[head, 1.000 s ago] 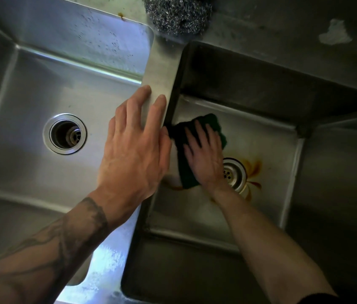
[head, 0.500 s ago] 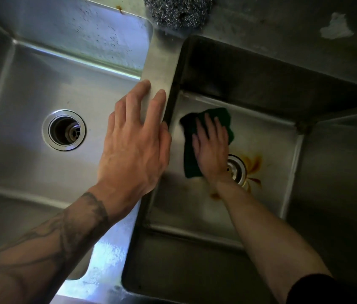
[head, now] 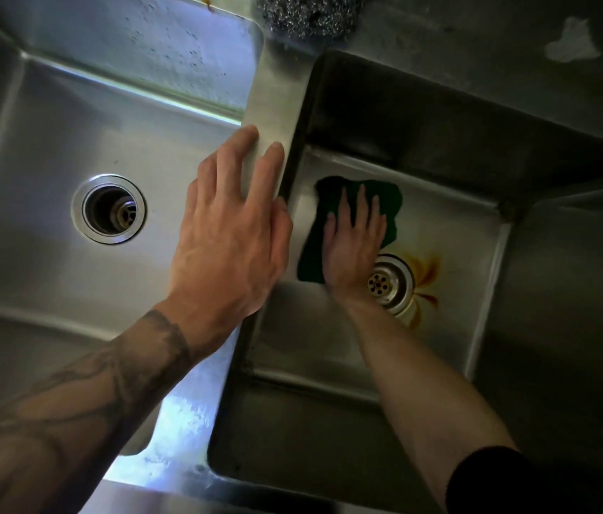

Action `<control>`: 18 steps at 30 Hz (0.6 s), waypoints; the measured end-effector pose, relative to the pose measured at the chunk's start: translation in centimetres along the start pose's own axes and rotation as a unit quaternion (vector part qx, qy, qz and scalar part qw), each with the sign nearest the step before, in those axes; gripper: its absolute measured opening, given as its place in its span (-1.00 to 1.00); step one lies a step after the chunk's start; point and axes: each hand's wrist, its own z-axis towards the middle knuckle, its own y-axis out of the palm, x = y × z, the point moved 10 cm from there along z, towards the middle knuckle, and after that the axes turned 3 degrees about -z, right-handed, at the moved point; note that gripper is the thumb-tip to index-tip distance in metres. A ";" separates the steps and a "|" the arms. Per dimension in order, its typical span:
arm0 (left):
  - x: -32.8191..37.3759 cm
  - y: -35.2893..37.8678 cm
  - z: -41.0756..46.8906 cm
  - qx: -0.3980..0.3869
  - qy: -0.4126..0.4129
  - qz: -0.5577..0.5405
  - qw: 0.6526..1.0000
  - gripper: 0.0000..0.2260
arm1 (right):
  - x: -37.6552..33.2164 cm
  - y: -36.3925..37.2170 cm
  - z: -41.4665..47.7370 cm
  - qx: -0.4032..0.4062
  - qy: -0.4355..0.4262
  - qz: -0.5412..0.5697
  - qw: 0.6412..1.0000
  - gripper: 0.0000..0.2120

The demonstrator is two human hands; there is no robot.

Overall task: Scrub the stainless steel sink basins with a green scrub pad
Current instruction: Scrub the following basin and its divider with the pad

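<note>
Two stainless steel basins lie below me, the left basin [head: 51, 150] bright and the right basin [head: 452, 231] darker. My right hand [head: 353, 246] presses flat on the green scrub pad [head: 391, 202] against the right basin's floor, just left of and behind its drain [head: 391, 283]. Orange-brown rust streaks [head: 424, 276] fan out to the right of that drain. My left hand [head: 233, 231] rests palm down with fingers spread on the steel divider [head: 274, 105] between the basins, holding nothing.
A ball of steel wool [head: 311, 13] sits on the back rim at the head of the divider. The left basin has an open round drain [head: 109, 208]. White smears [head: 572, 44] mark the dark surface at the back right.
My right hand has slid the scrub pad away from the divider, to the right and toward the back wall. The left hand has stayed on the divider.
</note>
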 end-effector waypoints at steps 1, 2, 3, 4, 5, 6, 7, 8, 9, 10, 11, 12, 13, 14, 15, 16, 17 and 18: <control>0.0 0.0 0.0 -0.002 -0.001 -0.001 1.000 -0.57 | -1.4 0.2 -1.2 0.000 -0.009 0.000 1.000 -0.54; 0.1 0.0 0.0 -0.006 -0.002 -0.001 1.000 -0.57 | -3.1 0.9 -3.1 -0.017 -0.051 0.005 0.999 -0.54; 0.1 0.0 0.1 -0.009 -0.002 0.000 1.000 -0.56 | -4.3 1.5 -5.5 -0.036 -0.113 0.008 0.993 -0.54; 0.1 0.0 0.1 -0.011 -0.002 0.001 1.000 -0.56 | -4.8 1.8 -7.5 -0.056 -0.177 0.011 0.983 -0.54; 0.1 0.0 0.0 -0.014 -0.001 -0.001 1.000 -0.56 | -4.6 2.1 -8.8 -0.070 -0.234 0.012 0.970 -0.54; 0.0 0.0 0.0 -0.014 -0.003 -0.002 1.000 -0.56 | -3.9 2.1 -8.7 -0.073 -0.271 0.009 0.960 -0.55; -0.1 0.0 0.0 -0.012 -0.003 -0.002 1.000 -0.57 | -2.9 2.0 -7.4 -0.061 -0.275 0.000 0.960 -0.55; -0.1 0.0 0.0 -0.009 -0.003 -0.002 1.000 -0.57 | -1.9 1.8 -5.3 -0.048 -0.248 -0.011 0.967 -0.55; -0.1 0.0 0.0 -0.008 -0.002 -0.002 1.000 -0.57 | -0.9 1.4 -3.0 -0.027 -0.196 -0.016 0.980 -0.56; -0.1 0.0 -0.1 -0.008 -0.002 -0.002 1.000 -0.57 | 0.1 1.0 -0.8 -0.007 -0.128 -0.013 0.992 -0.56; -0.1 0.0 0.0 -0.007 -0.003 -0.003 1.000 -0.58 | 0.3 0.6 0.3 0.009 -0.065 -0.005 0.998 -0.56; -0.1 -0.1 0.0 -0.006 -0.004 -0.004 1.000 -0.58 | -0.4 0.4 0.4 0.014 -0.029 0.004 0.999 -0.56; 0.0 -0.1 0.0 -0.007 -0.005 -0.005 1.000 -0.57 | -1.5 0.6 -0.6 0.011 -0.024 0.011 1.000 -0.55; 0.0 -0.1 0.0 -0.010 -0.006 -0.005 1.000 -0.57 | -2.9 1.2 -2.3 -0.010 -0.051 0.019 0.998 -0.54; 0.0 -0.1 0.0 -0.012 -0.007 -0.005 1.000 -0.56 | -4.1 1.7 -4.4 -0.032 -0.105 0.023 0.994 -0.53; 0.0 -0.1 0.1 -0.013 -0.006 -0.005 1.000 -0.56 | -4.7 2.0 -6.2 -0.050 -0.165 0.022 0.985 -0.53; 0.0 -0.1 0.0 -0.014 -0.006 -0.005 1.000 -0.55 | -4.6 2.2 -7.1 -0.062 -0.216 0.020 0.974 -0.54; 0.0 -0.1 0.0 -0.015 -0.006 -0.006 1.000 -0.55 | -3.9 2.1 -6.8 -0.064 -0.242 0.017 0.968 -0.54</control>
